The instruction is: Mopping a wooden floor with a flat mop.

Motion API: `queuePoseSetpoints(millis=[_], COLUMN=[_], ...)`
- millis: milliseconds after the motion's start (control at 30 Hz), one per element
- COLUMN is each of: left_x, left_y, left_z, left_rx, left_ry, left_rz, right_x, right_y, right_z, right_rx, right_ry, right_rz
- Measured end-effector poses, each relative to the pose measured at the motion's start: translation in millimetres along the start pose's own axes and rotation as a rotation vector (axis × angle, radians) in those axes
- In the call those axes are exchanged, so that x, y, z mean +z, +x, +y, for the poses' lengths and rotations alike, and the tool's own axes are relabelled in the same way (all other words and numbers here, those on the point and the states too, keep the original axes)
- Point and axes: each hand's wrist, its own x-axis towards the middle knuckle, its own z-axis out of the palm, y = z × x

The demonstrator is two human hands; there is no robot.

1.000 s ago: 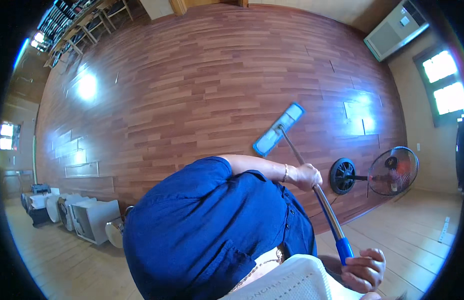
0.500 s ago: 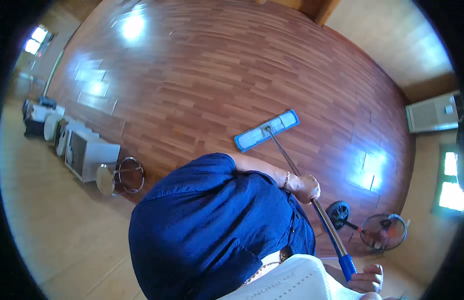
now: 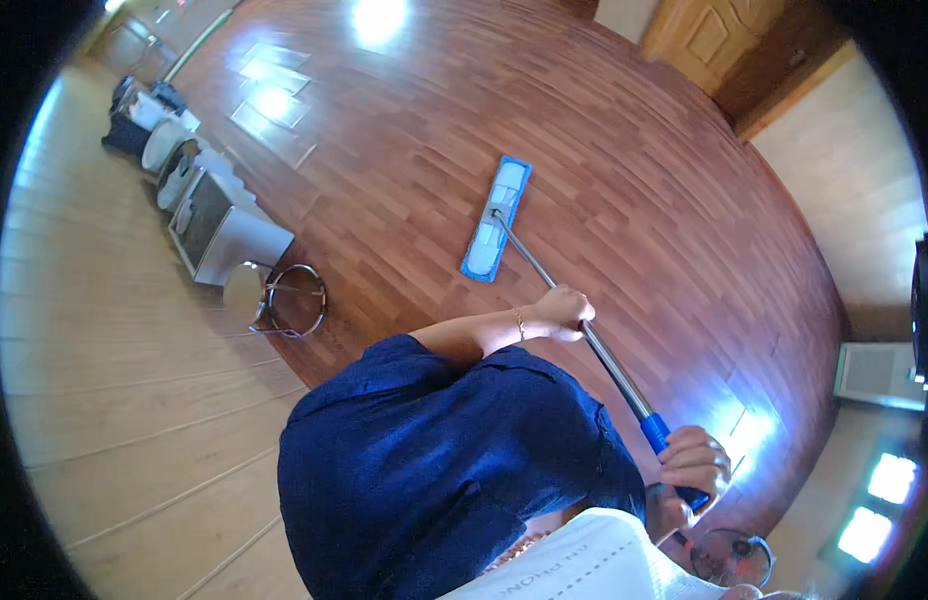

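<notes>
A flat mop head (image 3: 496,220) with blue edging and a pale top lies on the wood floor (image 3: 624,200). Its metal handle (image 3: 616,368) slants from there toward me at the lower right. Partway along the shaft, my left hand (image 3: 561,312), with a bracelet at the wrist, is closed around it. My right hand (image 3: 696,464) wraps the blue grip (image 3: 655,432) at the handle's upper end.
A round stool (image 3: 296,300) with metal legs stands at the left beside a white box-shaped cabinet (image 3: 239,240) and several items along the wall. A fan (image 3: 732,556) is at the lower right. A white unit (image 3: 879,375) stands against the right wall; a wooden door (image 3: 709,40) is at the far right.
The mop head has swung leftward and farther away, turning from slanted crosswise to nearly lengthwise. Both hands have moved up in the picture with the handle, and the view has turned.
</notes>
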Motion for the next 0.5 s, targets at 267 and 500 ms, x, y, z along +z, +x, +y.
queuePoseSetpoints(millis=[267,500], left_x=[-48.5,-31.7], left_y=[-75.3,-148.4], left_z=[-61.9,-85.6], left_rx=[-0.274,-0.452], left_ry=[0.068,0.080], left_rz=[0.169,0.316], right_x=[48.6,59.1], right_y=[40.2,49.3], right_z=[50.7,77.9], right_rx=[0.250,0.308], right_ry=[0.200,0.239], right_rz=[-0.219,-0.539])
